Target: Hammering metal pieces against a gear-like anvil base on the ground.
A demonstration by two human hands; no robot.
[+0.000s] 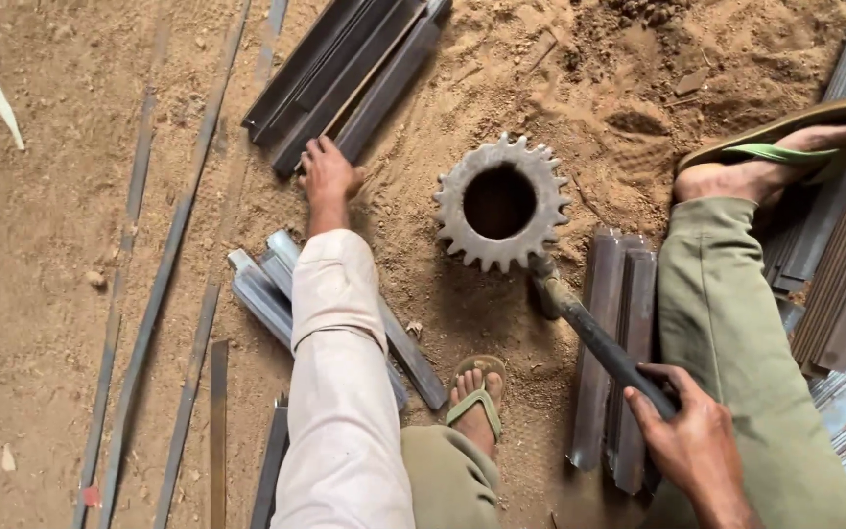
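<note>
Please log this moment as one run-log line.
left hand: reaching to angle bars | right hand: gripping hammer | hammer head: at gear | ground: sand

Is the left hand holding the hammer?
No, the right hand grips the hammer; the left hand reaches the metal bars.

We see soft, even daylight on the sandy ground (560,88), faint shadows, no glare, slight blur at edges.
</note>
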